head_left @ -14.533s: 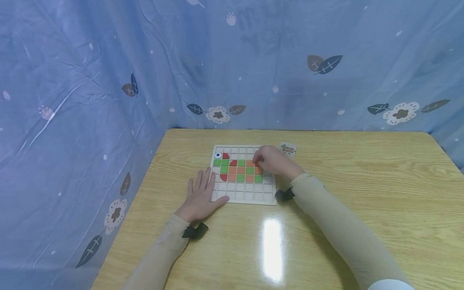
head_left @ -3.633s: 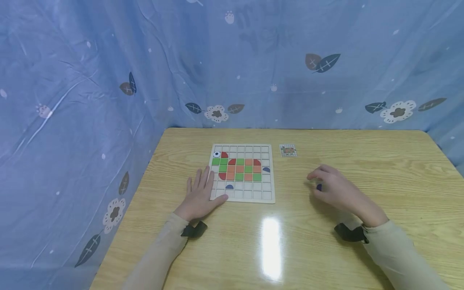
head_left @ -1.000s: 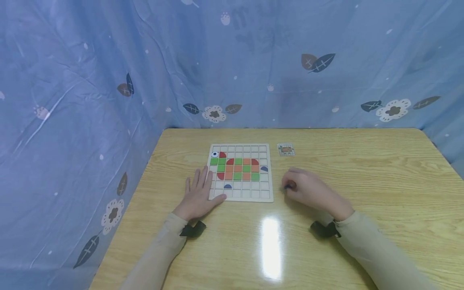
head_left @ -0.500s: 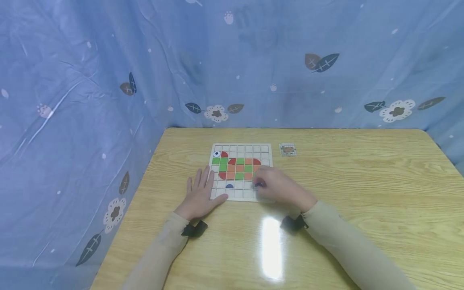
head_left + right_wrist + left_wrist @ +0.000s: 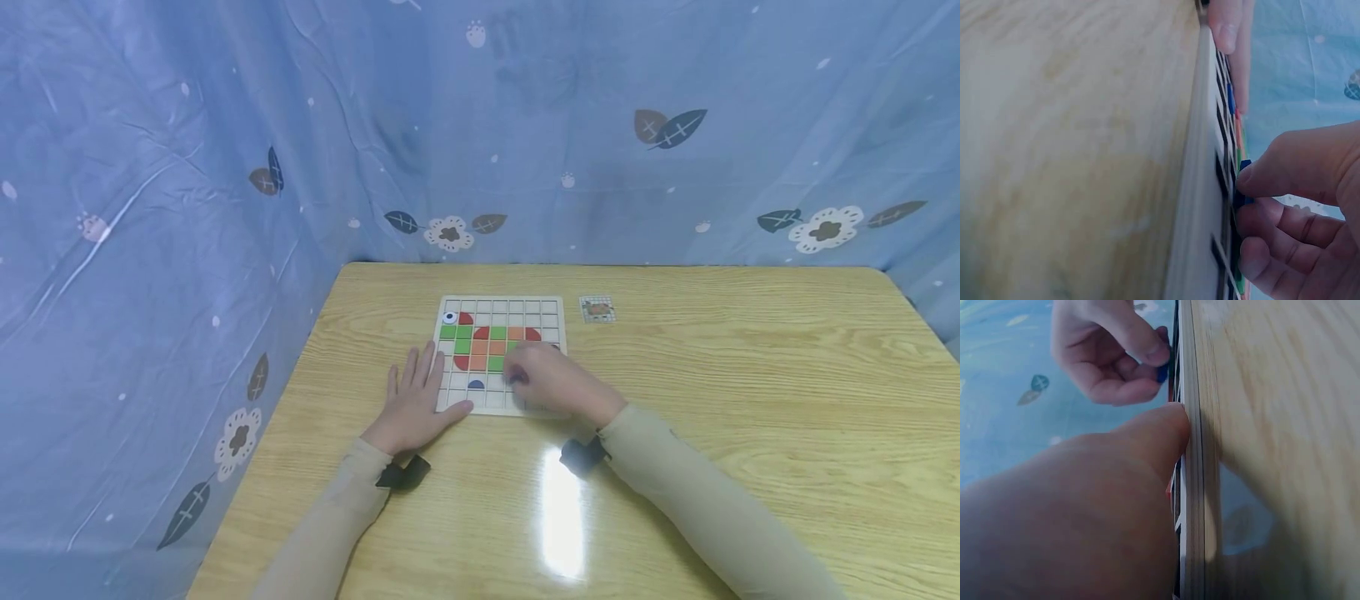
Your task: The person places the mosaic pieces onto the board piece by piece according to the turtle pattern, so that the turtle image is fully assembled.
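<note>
A white grid board (image 5: 452,400) lies on the table, filled in part with green, orange and red tiles around a round eye tile (image 5: 449,317). My left hand (image 5: 415,408) rests flat with spread fingers over the board's left edge, its thumb at the near edge. Over the right half of the board, my right hand (image 5: 551,379) pinches a small blue tile (image 5: 1245,165) between thumb and fingertips, right at the grid cells. Another blue half-round tile (image 5: 476,384) sits in a lower cell. The right hand covers several cells on the right side.
A small printed card (image 5: 597,309) with a grid picture lies just beyond the board's right corner. The wooden table (image 5: 750,375) reaches to a blue patterned curtain (image 5: 525,125) at the back and left.
My right hand, earlier out to the right of the board with the blue tile, has come left over the board's lower right cells. The left hand stays in place.
</note>
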A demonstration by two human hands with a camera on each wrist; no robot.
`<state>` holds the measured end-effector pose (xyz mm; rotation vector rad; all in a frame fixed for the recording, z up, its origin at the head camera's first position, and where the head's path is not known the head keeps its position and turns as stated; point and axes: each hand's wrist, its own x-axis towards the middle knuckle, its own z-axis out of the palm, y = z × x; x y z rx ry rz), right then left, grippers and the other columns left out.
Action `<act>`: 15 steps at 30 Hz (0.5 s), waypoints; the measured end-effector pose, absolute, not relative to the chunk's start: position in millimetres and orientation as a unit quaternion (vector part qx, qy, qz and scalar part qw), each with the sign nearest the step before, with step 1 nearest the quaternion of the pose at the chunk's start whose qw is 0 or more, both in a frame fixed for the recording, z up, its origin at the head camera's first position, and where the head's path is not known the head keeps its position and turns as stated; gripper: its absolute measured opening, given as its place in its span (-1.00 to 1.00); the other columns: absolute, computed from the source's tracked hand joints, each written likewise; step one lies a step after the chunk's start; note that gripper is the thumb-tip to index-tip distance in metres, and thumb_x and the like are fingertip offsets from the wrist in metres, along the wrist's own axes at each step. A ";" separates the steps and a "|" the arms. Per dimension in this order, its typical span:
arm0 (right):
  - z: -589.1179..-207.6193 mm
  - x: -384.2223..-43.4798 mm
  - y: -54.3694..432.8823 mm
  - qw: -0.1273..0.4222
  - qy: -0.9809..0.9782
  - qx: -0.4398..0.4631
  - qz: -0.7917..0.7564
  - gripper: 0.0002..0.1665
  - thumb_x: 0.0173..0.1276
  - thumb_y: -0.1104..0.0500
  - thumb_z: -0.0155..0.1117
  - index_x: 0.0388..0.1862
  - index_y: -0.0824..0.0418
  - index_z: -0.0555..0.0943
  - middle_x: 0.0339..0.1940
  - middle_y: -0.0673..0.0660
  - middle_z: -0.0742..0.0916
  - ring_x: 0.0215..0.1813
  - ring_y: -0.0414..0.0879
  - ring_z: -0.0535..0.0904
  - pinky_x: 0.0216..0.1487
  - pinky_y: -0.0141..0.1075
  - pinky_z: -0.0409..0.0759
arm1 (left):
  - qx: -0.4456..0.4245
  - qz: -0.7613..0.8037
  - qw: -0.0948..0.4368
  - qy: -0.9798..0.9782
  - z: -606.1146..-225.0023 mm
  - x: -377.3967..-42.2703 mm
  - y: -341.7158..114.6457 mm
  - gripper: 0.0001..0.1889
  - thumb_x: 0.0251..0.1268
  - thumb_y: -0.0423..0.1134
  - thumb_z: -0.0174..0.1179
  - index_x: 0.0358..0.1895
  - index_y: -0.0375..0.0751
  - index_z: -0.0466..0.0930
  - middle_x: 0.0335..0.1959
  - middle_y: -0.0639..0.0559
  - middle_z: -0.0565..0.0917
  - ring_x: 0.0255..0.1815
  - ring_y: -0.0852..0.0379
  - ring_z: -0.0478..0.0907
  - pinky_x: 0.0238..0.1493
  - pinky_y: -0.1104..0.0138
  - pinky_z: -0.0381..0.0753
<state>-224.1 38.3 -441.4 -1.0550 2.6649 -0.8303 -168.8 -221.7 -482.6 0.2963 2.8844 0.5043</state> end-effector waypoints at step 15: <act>-445.1 -222.5 38.3 0.079 0.894 -0.345 -0.274 -0.77 0.34 0.39 0.32 -0.23 0.13 0.85 -0.18 0.01 0.82 0.00 -0.07 0.69 0.16 -0.15 0.68 | 0.100 0.165 0.099 0.976 -482.3 -169.2 -221.8 0.11 0.44 0.50 -0.10 0.72 -0.20 -0.29 0.76 -0.08 -0.40 0.75 -0.21 -0.51 0.60 -0.32 -0.43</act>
